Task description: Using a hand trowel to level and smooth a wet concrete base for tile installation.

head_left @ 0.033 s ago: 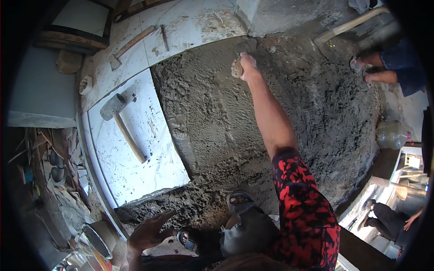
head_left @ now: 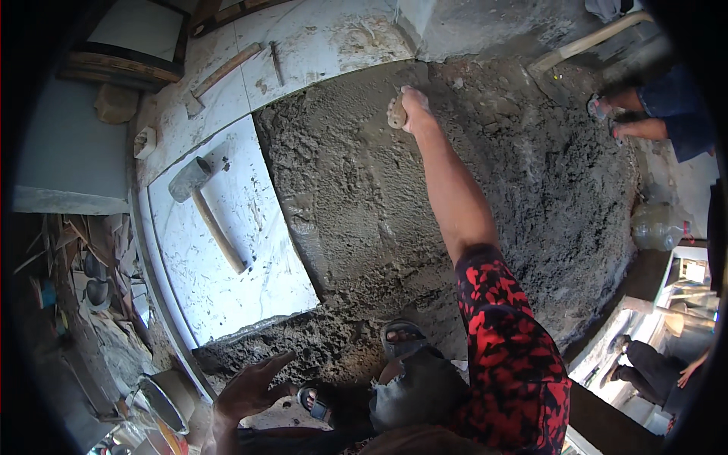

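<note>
My right hand (head_left: pixel 409 110) reaches to the far part of the wet grey mortar bed (head_left: pixel 364 189), closed on a mortar-coated tool handle (head_left: pixel 396 115); the rest of that tool is hard to make out. My left hand (head_left: pixel 256 385) is low at the front, fingers stretched out and apart, holding nothing. Left of the bed lies a white marble-look tile (head_left: pixel 189 273) with a mallet (head_left: pixel 216 227) resting on it, its grey head toward the back.
Tiles at the back bear a hammer-like tool (head_left: pixel 224 72). Another long-handled tool (head_left: pixel 576 44) lies back right. A co-worker's feet (head_left: pixel 607 110) are at the right, above a plastic bottle (head_left: pixel 656 226). A bucket (head_left: pixel 163 402) and scrap pile (head_left: pixel 106 280) sit at left.
</note>
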A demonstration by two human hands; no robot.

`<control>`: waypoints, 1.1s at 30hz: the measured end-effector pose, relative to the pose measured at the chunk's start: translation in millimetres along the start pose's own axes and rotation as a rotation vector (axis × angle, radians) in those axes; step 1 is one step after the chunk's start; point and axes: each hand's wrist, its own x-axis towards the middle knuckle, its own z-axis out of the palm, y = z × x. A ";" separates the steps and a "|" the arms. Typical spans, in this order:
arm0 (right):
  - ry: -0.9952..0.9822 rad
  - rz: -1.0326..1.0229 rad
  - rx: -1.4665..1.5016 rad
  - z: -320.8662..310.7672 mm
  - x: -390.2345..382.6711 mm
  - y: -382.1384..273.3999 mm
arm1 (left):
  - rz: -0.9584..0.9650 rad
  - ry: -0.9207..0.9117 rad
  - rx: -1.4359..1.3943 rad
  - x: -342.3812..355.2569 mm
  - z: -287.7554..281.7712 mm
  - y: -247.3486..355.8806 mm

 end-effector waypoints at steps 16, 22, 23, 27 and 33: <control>-0.122 -0.009 -0.233 7.6 1.0 11.8 | 0.046 0.004 0.033 -4.6 -0.1 -11.5; -0.126 0.002 -0.295 46.3 -24.3 54.6 | 0.041 0.011 0.035 -9.5 1.3 -8.1; -0.147 0.025 -0.311 51.9 -27.5 62.0 | 0.052 0.004 0.036 -10.4 1.8 -8.6; -0.219 0.078 -0.302 89.3 -47.2 100.6 | 0.030 0.002 0.012 -17.3 3.9 -12.8; -0.319 0.052 -0.364 145.5 -50.0 173.3 | 0.099 0.046 0.046 -28.6 3.9 -12.8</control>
